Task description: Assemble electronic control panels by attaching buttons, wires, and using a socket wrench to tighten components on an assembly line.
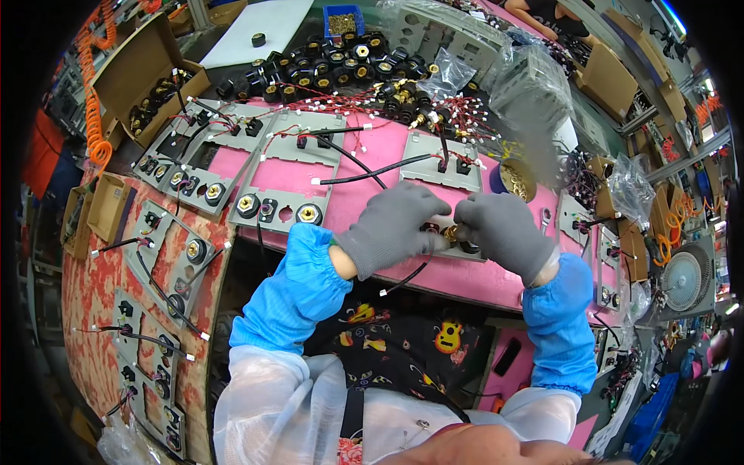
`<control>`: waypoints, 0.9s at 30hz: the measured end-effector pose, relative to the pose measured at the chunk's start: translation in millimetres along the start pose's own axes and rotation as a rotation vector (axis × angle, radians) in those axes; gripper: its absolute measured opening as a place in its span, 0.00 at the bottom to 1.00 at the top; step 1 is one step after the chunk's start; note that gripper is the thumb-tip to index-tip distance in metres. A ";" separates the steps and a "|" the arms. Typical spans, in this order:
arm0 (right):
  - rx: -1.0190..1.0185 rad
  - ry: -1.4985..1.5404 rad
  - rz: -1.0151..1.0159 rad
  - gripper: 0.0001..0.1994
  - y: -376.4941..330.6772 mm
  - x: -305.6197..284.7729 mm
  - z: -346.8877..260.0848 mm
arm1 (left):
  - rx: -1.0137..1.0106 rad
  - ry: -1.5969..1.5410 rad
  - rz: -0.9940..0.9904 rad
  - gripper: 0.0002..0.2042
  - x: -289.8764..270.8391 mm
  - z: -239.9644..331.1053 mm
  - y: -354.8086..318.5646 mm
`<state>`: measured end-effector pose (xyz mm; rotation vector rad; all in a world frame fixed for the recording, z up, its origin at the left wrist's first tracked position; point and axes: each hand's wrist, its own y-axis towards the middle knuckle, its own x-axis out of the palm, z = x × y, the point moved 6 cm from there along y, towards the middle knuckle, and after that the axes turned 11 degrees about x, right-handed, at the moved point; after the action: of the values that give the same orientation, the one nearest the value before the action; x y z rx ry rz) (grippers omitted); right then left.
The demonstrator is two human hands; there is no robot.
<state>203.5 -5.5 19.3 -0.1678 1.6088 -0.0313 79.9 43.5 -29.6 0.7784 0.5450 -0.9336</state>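
Both my hands wear grey gloves and meet over a light grey metal panel [443,175] on the pink work surface. My right hand [502,232] pinches a small brass threaded fitting [448,232] at the panel's near edge. Just left of it, my left hand [397,226] grips the panel, its thumb and fingers on either side of a small black socket [431,227]. Black connectors [463,166] with a black cable [377,169] sit on the panel's far part. Part of the panel's near strip is hidden under my gloves.
Similar panels with connectors [308,213] lie to the left. A round tub of small rings [515,180] and a ratchet wrench [545,220] are to the right. Behind are piled black fittings [329,70], red-white wires [465,116] and a cardboard box [143,66]. A co-worker's arm [531,17] shows at the back.
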 end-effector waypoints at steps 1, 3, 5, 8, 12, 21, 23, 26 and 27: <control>0.018 -0.056 -0.016 0.07 0.2 0.4 -1.3 | 0.031 -0.023 -0.031 0.28 3.8 0.7 -1.1; 0.012 -0.130 -0.016 0.07 0.0 1.9 -3.1 | 0.047 0.035 -0.065 0.32 7.7 4.5 -1.7; -0.038 -0.168 0.022 0.07 0.2 3.1 -6.0 | 0.085 0.122 -0.091 0.34 11.5 5.3 -1.5; -0.172 -0.238 0.070 0.07 2.8 11.3 -11.8 | 0.118 0.228 -0.126 0.36 19.8 1.1 -0.4; 0.066 -0.199 -0.099 0.09 6.2 6.5 -6.9 | 0.039 0.216 -0.176 0.35 22.2 -3.0 -1.1; 0.374 0.918 0.233 0.19 -49.2 19.3 7.9 | 0.032 0.222 -0.200 0.34 22.1 -2.6 1.0; 0.550 1.036 0.155 0.20 -57.2 18.2 12.1 | 0.029 0.232 -0.200 0.34 21.3 -4.5 -0.4; 0.465 0.938 0.339 0.20 -60.7 23.5 15.1 | 0.036 0.241 -0.199 0.34 23.2 -2.6 1.4; 0.374 0.856 0.421 0.20 -59.9 25.0 12.8 | 0.039 0.237 -0.201 0.34 23.4 -0.7 2.8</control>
<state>220.7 -66.8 1.3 0.5471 2.4202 -0.0858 93.9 33.4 -45.6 0.8871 0.8262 -1.0450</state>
